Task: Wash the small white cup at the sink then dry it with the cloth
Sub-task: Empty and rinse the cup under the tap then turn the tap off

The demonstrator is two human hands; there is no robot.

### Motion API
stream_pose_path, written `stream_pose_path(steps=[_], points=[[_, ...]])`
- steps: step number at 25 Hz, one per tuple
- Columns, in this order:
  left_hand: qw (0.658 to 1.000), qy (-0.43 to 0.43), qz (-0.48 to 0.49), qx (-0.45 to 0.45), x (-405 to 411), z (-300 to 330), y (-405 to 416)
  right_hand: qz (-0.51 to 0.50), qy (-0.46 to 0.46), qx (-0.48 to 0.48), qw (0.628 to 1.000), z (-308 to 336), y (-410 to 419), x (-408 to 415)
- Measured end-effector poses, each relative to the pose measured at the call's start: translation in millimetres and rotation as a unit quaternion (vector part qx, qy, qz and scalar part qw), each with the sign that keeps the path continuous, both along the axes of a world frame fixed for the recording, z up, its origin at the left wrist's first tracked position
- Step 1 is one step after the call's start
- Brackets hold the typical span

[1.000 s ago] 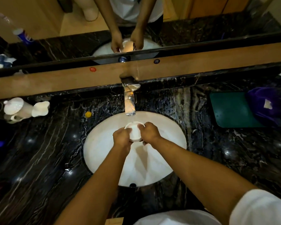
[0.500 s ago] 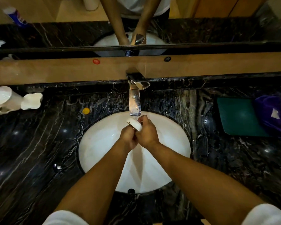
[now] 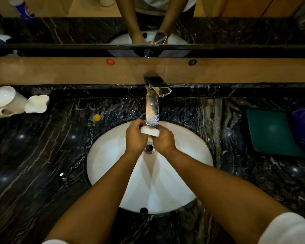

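The small white cup [image 3: 150, 132] is held over the white oval sink [image 3: 106, 155], right under the spout of the chrome faucet [image 3: 152, 110]. My left hand [image 3: 135, 138] grips its left side and my right hand [image 3: 163, 140] grips its right side. The cup is tilted so that only a pale edge shows between my fingers. A purple cloth [image 3: 304, 125] lies at the far right of the counter, partly on a green mat [image 3: 271, 131].
The dark marble counter [image 3: 42, 164] surrounds the basin. White ceramic pieces [image 3: 12, 103] stand at the far left, with a small yellow object [image 3: 96, 117] near them. The drain [image 3: 150, 147] shows between my wrists. A mirror runs along the back wall.
The cup has been turned in my hands, from mouth-up to tilted on edge, and lifted closer to the spout. The view has shifted a little nearer the sink.
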State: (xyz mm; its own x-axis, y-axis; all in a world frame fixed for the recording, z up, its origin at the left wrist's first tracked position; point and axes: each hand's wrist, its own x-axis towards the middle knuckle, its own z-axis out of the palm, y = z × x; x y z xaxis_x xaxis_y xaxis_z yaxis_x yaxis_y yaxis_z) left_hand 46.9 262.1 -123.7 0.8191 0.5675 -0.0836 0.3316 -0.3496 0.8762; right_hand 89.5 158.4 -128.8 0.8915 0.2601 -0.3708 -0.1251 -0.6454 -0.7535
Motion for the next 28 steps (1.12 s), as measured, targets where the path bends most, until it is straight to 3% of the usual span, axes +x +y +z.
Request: stream_pose_path(steps=[3,6,8,10,11,13,16,18,21,26,28], points=[[0.989,-0.012,-0.053,0.137,-14,2,15,-0.004,0.032,0.070,0.997,-3,12,9],[0.992,0.018,-0.036,0.117,-19,-2,13,0.019,0.025,0.081,0.996,-3,8,11],[0.997,0.028,0.041,-0.054,-13,-4,7,0.038,0.001,0.039,0.999,1,-6,9],[0.942,0.038,0.131,-0.306,-4,-4,-3,0.047,0.039,0.047,0.997,7,-18,6],[0.910,0.051,0.149,-0.384,-2,-5,-10,0.044,0.067,0.047,0.996,12,-23,5],[0.875,0.068,0.141,-0.457,-1,-9,-22,0.052,0.078,0.001,0.996,23,-31,2],[0.810,0.063,0.140,-0.566,-2,-5,-28,0.059,-0.009,-0.083,0.995,51,-43,7],[0.777,0.051,0.151,-0.609,-5,-3,-23,-0.039,-0.049,0.012,0.998,78,-42,22],[0.803,0.081,0.149,-0.571,-13,0,-14,-0.120,0.008,0.228,0.966,121,-24,56],[0.858,0.102,0.148,-0.481,-33,4,-8,-0.080,0.007,0.229,0.970,120,-14,56],[0.912,0.131,0.122,-0.369,-42,8,-8,-0.085,0.004,0.226,0.970,113,-19,53]])
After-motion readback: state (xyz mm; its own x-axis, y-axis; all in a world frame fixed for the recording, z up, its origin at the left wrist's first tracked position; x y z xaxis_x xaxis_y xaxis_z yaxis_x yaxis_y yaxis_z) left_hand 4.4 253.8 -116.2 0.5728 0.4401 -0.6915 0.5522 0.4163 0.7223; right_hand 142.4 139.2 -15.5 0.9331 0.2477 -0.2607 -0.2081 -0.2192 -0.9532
